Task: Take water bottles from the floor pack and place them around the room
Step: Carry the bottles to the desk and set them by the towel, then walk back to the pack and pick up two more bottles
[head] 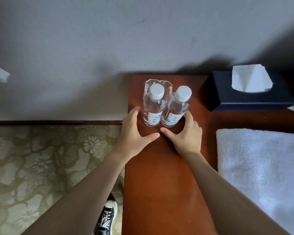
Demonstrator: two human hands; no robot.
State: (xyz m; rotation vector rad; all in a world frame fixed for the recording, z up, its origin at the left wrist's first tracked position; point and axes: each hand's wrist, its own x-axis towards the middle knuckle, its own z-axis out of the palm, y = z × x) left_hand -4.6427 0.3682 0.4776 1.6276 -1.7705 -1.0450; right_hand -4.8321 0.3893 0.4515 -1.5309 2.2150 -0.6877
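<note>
**Operator:** Where are the bottles now?

**Guide:** Both stand upright on the desk (159, 175), left of the box (244, 99), near it but apart from it. The left bottle (153, 107) and the right bottle (174, 107) stand side by side, touching or nearly so. A glass dish (166, 83) lies just behind them, also left of the box. The towel (261, 167) lies on the near side of the box.

**Operator:** What are my hands doing?

**Guide:** Your left hand (136, 131) is spread wide with relaxed fingers, on the side of the pair away from the box. Your right hand (185, 136) is spread the same way on the side toward the box. Your thumbs point at each other in front of the bottles. Neither hand grips anything. Whether the fingertips touch the bottles cannot be told.

**Operator:** How will the bottles handle?

**Guide:** They appear full, so expect some weight for their size. The clear walls are probably thin plastic and will give under a hard squeeze. The surface looks smooth, and the label band should give the surest hold. Each bottle is tall on a narrow base and is likely to tip if pushed high up.

**Operator:** Where do I take hold?

**Guide:** Wrap your fingers round the body at the label, not the cap. To shift a bottle without lifting it, press low, near the base.
</note>
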